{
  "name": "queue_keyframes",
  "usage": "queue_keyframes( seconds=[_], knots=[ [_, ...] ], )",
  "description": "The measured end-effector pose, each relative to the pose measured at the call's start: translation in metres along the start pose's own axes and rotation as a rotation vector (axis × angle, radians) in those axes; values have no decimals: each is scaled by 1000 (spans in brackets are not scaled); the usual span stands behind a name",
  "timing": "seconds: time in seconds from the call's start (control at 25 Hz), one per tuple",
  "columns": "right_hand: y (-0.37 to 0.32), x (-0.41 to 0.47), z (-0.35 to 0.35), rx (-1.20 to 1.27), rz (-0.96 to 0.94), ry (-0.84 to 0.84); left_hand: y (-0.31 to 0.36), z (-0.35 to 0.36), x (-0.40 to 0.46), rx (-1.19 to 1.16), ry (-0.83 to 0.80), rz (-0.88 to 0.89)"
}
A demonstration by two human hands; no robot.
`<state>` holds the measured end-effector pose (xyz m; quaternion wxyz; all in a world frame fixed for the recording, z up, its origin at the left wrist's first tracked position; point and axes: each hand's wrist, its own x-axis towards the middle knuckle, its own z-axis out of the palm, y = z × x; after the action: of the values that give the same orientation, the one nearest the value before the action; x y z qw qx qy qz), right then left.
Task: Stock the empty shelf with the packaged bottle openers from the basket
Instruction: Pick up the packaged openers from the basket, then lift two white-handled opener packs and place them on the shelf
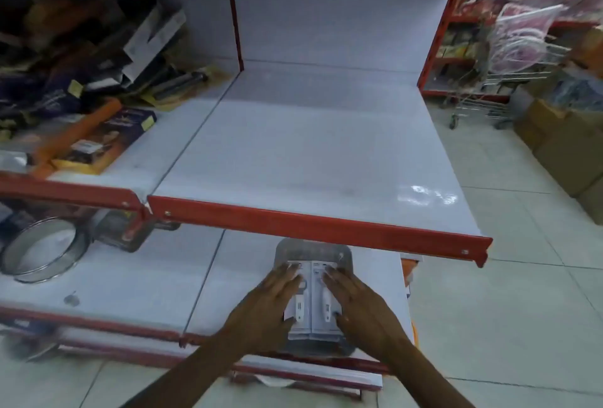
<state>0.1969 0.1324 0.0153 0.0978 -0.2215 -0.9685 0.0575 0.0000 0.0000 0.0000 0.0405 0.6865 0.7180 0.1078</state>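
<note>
Both my hands are down on the lower shelf, flat on a stack of white carded bottle-opener packs [312, 301] lying side by side in a grey mesh basket [313, 252]. Left hand [267, 309] covers the left pack, right hand [357, 303] the right one; fingers spread, pressed on top and at the outer edges, not curled under yet. Packs' long axis runs away from me, twd the shelf back. Target, the bare white upper shelf w/ red front lip [319, 221], sits directly above and overhangs the basket, so I reckon the lift must come back first, then up. Round metal sieve [42, 249] far left, well apart.
</note>
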Motion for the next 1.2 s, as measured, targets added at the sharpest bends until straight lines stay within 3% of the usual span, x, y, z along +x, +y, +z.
queue_keyframes(
  seconds=[0.12, 0.24, 0.4, 0.48, 0.6, 0.72, 0.8, 0.88, 1.0, 1.08, 1.2],
  knots=[
    [15, 41, 24, 69, 108, -385, -20, 22, 48, -65, -332, -99],
    [27, 74, 37, -86, 85, -568, -29, 38, 80, -29, -505, -102],
    [30, 81, 55, -274, 55, -579, -35, 60, 90, 119, -417, -58],
    [30, 82, 53, -199, 105, -555, -35, 56, 96, 193, -334, -70],
    [27, 80, 31, 12, 149, -418, -28, 30, 93, 239, -253, -60],
    [18, 62, -8, 237, 247, -254, -14, 0, 58, -46, -162, -163],
    [3, 43, -41, 338, 259, -194, -1, -27, 28, -148, -127, -124],
    [-16, 26, -77, 409, 241, -134, 11, -55, -1, -173, 50, -85],
    [-42, 10, -144, 413, 152, 193, 24, -117, -22, -282, 355, -10],
    [-50, 9, -196, 431, 104, 413, 29, -170, -21, -413, 520, -54],
    [-45, 31, -262, 636, 120, 590, 36, -238, 4, -636, 720, -104]
  ],
)
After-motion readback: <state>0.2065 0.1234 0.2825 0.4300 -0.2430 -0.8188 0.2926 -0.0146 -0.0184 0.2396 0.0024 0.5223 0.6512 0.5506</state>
